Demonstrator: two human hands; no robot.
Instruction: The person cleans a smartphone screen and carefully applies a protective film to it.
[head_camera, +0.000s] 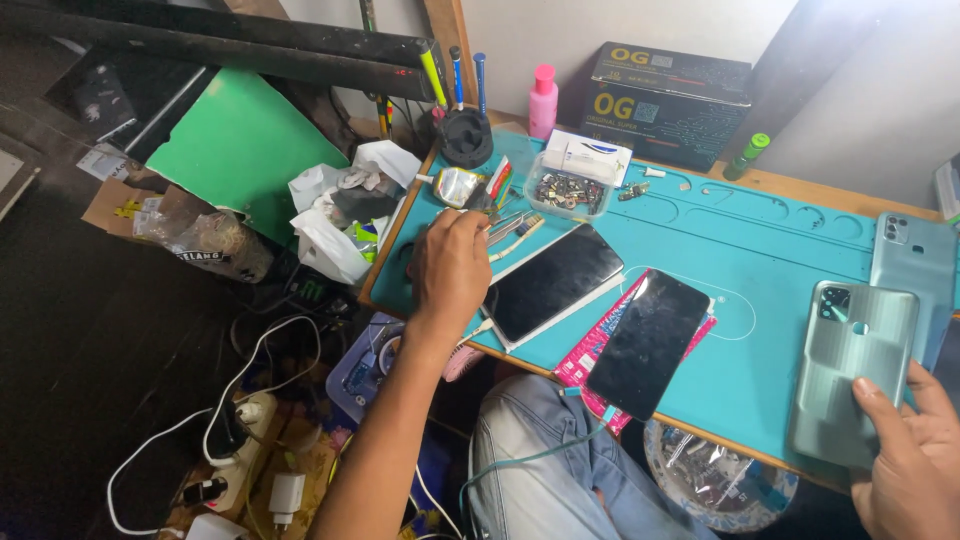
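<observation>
**Two hands, three phones and a back cover on the mat**

Your left hand (450, 262) reaches over the left end of the teal mat (760, 250), fingers curled down among the loose tools (512, 232) there. You cannot tell whether it has closed on one; the fingertips are hidden behind the knuckles.

Your right hand (910, 455) rests at the mat's near right edge with its thumb pressed on a grey-green back cover (850, 370). The cover lies flat, camera cut-out away from you, and the fingers are not wrapped round it.

Count what lies on the mat: two dark screens face up, one larger (552, 280) just beside your left hand, one smaller (650, 340) lying on a pink packet (590, 350). A third phone (915, 262) lies back up beyond the cover. One clear tray of small parts (568, 190) sits at the far edge, near one pink bottle (543, 100) and one black box (665, 100).
</observation>
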